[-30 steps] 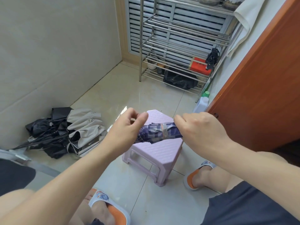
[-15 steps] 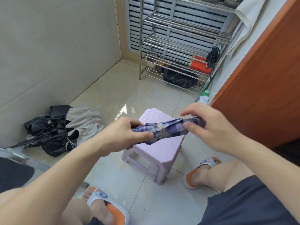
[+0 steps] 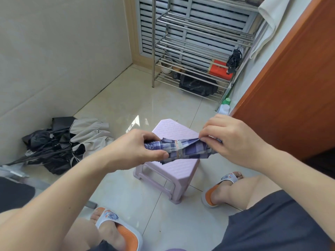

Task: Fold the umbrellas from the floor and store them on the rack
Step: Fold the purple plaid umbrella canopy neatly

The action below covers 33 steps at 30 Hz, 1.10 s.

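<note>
Head view: left hand grips one end of a rolled purple plaid umbrella; right hand pinches its soft, light fabric, above a lilac stool. More umbrellas lie heaped on the floor; the steel rack stands beyond.

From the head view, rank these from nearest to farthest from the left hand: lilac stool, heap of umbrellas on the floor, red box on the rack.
Measured from the left hand:
1. Lilac stool, just right of and below the hand.
2. Heap of umbrellas, on the floor to the left, by the wall.
3. Red box, far ahead on a lower rack shelf.
</note>
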{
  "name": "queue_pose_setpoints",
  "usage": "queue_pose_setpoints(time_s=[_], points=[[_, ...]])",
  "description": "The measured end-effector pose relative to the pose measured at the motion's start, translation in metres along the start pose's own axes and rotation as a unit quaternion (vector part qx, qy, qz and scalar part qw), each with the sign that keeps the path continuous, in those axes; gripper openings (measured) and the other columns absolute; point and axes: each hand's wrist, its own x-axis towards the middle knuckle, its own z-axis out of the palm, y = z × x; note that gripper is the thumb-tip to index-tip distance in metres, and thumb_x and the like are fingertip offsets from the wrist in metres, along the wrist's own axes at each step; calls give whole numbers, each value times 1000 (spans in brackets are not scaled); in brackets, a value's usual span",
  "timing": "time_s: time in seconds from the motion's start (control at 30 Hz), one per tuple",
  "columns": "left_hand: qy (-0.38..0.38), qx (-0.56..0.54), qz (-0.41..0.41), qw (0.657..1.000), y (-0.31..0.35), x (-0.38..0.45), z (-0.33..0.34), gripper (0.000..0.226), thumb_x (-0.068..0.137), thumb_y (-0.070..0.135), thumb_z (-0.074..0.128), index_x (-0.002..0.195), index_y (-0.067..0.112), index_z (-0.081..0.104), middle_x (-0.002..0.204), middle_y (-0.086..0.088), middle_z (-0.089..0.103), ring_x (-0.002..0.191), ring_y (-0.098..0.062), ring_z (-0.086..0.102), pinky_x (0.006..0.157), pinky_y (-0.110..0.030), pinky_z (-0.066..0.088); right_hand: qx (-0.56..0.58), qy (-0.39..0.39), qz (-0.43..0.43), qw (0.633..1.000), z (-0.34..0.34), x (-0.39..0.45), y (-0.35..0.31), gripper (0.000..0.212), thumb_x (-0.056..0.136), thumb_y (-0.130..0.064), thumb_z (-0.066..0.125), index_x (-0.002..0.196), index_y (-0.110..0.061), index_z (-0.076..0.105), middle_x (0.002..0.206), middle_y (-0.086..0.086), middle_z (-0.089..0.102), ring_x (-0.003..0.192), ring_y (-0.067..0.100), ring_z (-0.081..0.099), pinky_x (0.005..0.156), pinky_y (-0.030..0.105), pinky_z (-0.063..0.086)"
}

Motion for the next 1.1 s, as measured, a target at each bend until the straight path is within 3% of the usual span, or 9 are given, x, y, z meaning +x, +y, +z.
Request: queue_pose_setpoints(time_s=[0.17,0.27,0.4,0.53,0.67,0.73,0.8,0.9,1.1], points=[[-28,-30,26,999,-1,-2,-2,16,83,34,82,94,24,75,71,-2,66,58,-12,52,59,-28,41,66,45,134,988,4,-2,2,14,93,-7,67,85,-17,67,79,-15,57,77,-2,54,68,29,43],[-31,-85,1,996,-2,-1,-1,17,85,29,81,100,24,73,71,0,66,55,-16,50,52,-22,41,57,38,75,995,1,-5,-1,8,93,-6,66,89,-13,70,90,-6,62,84,10,59,72,28,50],[-37,-121,-1,992,-1,-1,-1,32,85,29,82,115,31,69,97,-13,74,55,-15,49,55,-24,44,82,33,50,995,2,-7,-6,6,92,-12,68,97,-13,71,103,-3,65,92,11,62,79,30,52],[-25,-125,47,991,-5,0,0,32,84,30,84,111,35,68,98,-13,73,61,-12,53,57,-26,48,194,-105,190,957,-9,-8,-1,62,77,-55,79,132,-39,53,112,-19,63,97,9,65,87,30,55],[-3,-16,94,995,-16,2,4,36,85,45,78,114,41,58,101,4,71,74,-11,61,69,-34,52,204,-166,206,943,-10,-10,3,64,68,-54,87,122,-40,58,90,-8,75,68,13,66,69,38,57],[72,87,184,977,-20,4,9,40,86,43,76,120,40,55,117,16,60,98,-7,61,83,-30,51,176,-157,205,950,-8,-11,3,64,66,-58,86,120,-38,59,83,-8,74,65,11,63,66,32,54],[143,168,296,930,-18,6,12,32,87,28,75,116,26,63,121,10,55,109,-13,57,89,-30,48,134,-155,208,956,-4,-13,2,69,64,-68,81,122,-39,58,79,-9,71,66,9,63,64,28,52],[180,227,379,879,-15,9,18,8,91,19,69,97,14,72,105,1,63,90,-22,61,73,-38,51,136,-134,223,956,3,-15,0,69,65,-65,83,123,-38,60,77,-12,70,65,9,64,64,30,53],[206,287,404,844,-14,9,26,17,101,18,58,92,13,71,95,2,67,77,-23,58,60,-39,50,137,-115,233,956,3,-13,-2,80,65,-60,85,135,-35,57,77,-13,67,66,3,59,64,20,42]])
